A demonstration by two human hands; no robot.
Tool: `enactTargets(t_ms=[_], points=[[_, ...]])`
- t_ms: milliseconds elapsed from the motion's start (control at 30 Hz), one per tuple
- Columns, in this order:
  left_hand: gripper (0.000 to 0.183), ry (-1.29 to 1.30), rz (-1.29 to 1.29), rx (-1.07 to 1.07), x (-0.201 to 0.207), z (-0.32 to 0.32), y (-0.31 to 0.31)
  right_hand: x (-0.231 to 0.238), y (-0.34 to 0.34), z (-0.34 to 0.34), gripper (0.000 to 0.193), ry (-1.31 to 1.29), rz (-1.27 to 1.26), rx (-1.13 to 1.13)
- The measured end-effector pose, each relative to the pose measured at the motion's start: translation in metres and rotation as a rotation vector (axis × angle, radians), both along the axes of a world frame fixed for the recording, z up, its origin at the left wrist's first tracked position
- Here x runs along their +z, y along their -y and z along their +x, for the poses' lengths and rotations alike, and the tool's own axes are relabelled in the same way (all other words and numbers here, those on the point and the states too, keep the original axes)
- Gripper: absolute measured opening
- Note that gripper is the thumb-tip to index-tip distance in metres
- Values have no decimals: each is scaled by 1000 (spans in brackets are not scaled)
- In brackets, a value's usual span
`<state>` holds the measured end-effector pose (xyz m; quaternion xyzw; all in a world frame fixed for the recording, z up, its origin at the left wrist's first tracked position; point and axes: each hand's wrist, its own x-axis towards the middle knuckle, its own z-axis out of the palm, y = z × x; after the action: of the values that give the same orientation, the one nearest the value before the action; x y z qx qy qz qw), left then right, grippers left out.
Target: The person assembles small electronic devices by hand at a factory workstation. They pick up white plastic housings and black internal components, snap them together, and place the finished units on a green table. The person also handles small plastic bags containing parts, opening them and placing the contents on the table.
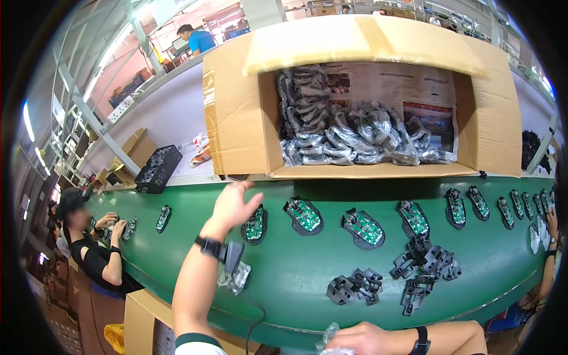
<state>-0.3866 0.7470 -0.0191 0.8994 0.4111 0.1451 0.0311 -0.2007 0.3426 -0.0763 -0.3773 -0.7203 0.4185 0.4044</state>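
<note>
My left hand (234, 204) reaches over the far edge of the green bench, by the lower left corner of a large cardboard box. Its thumb stands apart and its fingers point at a small dark object (238, 177) on the ledge; I cannot tell whether they touch it. Low in front of me, my right hand (364, 338) is closed on a crumpled clear plastic bag (330, 340); what the bag contains is hidden. Just right of my left wrist lies a black casing with a green circuit board (255, 226). A crumpled clear bag (235, 278) rests nearer.
The open cardboard box (236, 118) holds several plastic-wrapped parts (355, 139). More board-fitted casings (364, 229) line the green bench (284, 272). Black plastic pieces (426, 260) lie piled at right. A co-worker (89, 248) sits at left; another person's arm (551, 248) shows at right.
</note>
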Motion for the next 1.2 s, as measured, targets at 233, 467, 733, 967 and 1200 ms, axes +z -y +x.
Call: enactTargets(t_ms=[233,467,733,967,1200], points=[[70,-337,54,36,2,-84,151,12,-4,-8,12,160,158,-71],[44,-126,-158,116,-18,-77,169,-7,-9,-12,19,107,381,-144],[37,867,-761,-240,-37,3,230,35,-36,-19,59,280,411,-529],[51,1238,-1172,-506,-54,-3,256,22,-56,-19,56,204,334,-692],[37,1299,-1087,-249,-53,3,252,-3,-56,1,14,-574,-111,-673]])
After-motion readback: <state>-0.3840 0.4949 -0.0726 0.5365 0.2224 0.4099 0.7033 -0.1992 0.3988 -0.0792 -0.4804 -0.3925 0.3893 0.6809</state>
